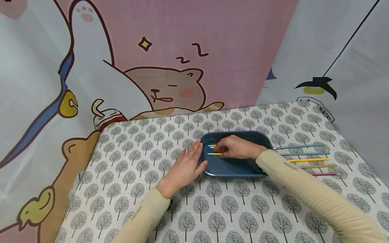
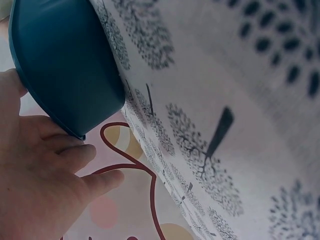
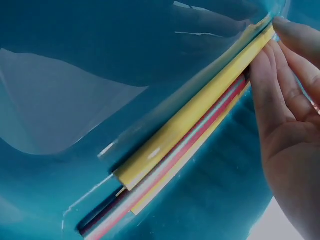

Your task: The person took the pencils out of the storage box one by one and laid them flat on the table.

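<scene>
A dark blue tray (image 1: 237, 173) with a raised rim stands on the cloth. Several pencils lie inside it, among them a yellow pencil (image 3: 192, 110) and a red striped pencil (image 3: 165, 175) side by side. My right hand (image 1: 238, 147) reaches into the tray and pinches the yellow pencil near one end with thumb and fingers. At the tray's left end, my left hand (image 1: 187, 165) rests against the rim with its fingers extended. In the left wrist view its thumb and fingers touch the tray's edge, two fingertips sticking out past the wall.
Right of the tray, several pencils lie in a spread row on the tree-patterned cloth (image 1: 212, 209): a teal pencil (image 1: 304, 146), a yellow one (image 1: 313, 160) and a red one (image 1: 325, 174) among them. A printed cartoon curtain (image 1: 237, 50) hangs behind the table.
</scene>
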Demonstrator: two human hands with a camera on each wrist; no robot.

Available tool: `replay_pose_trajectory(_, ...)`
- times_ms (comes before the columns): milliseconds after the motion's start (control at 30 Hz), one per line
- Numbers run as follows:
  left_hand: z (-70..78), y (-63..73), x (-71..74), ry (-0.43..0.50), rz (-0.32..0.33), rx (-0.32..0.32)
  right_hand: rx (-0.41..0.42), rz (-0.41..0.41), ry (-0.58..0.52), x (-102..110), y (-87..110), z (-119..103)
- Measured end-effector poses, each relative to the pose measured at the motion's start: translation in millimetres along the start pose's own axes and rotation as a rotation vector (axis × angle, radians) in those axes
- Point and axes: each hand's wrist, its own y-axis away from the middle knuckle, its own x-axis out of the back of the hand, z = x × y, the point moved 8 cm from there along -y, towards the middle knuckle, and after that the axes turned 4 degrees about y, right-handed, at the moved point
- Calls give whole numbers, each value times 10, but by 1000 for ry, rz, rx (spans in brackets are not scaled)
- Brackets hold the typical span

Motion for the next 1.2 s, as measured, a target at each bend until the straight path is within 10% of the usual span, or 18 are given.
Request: replay_pose_trajectory(1200,-11,-2,-15,-7,0,0,98,74,1,122,77,-69)
